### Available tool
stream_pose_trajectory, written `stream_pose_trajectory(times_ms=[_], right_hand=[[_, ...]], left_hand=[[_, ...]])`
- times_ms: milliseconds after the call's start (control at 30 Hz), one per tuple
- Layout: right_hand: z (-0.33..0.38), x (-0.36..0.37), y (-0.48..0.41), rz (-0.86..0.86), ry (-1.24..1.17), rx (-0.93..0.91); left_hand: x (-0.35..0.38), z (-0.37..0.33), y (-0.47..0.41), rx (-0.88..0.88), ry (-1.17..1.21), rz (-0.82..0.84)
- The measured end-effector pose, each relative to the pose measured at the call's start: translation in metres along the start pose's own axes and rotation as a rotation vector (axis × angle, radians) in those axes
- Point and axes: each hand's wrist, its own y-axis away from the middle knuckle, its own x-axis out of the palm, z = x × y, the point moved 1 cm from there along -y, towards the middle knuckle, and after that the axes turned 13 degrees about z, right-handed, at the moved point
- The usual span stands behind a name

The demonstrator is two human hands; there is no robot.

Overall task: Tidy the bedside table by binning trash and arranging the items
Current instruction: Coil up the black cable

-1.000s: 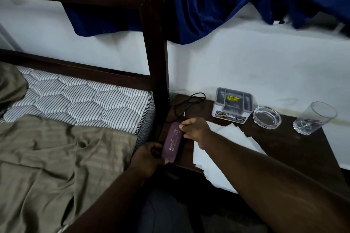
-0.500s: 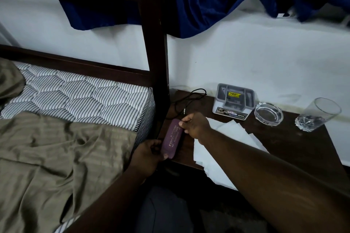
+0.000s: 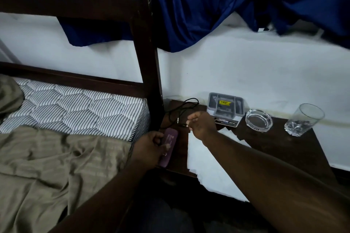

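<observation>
The purple case [image 3: 169,147] lies at the table's [image 3: 284,149] near left corner, overhanging the front edge, gripped by the left hand [image 3: 151,147]. Just behind it the right hand [image 3: 200,125] pinches the end of the black cable [image 3: 181,111], which loops toward the back left corner. White papers [image 3: 204,162] spill over the front edge right of the case. Further right along the back stand a grey box [image 3: 225,108], an ashtray [image 3: 258,120] and a glass [image 3: 303,119]; bare wood lies in front of them.

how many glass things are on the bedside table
2. A round ashtray sits near the back of the bedside table, right of the grey box. A drinking glass stands at the right edge. None looks hidden.
</observation>
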Motion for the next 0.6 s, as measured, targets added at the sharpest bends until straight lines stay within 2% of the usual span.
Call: stream_pose_trajectory(times_ms=[233, 367, 433, 600], right_hand=[[0.014, -0.014, -0.023, -0.084, -0.232, 0.077], [0.010, -0.010, -0.039, 0.014, -0.234, 0.084], [0.008, -0.006, -0.047, -0.003, -0.264, 0.095], [0.000, 0.007, -0.053, 0.005, -0.547, 0.182]], left_hand=[[0.020, -0.037, -0.076, 0.111, -0.083, -0.050], [0.030, -0.040, -0.114, 0.089, -0.223, -0.053], [0.035, -0.040, -0.128, 0.058, -0.273, -0.030], [0.044, -0.044, -0.143, 0.049, -0.412, 0.030]])
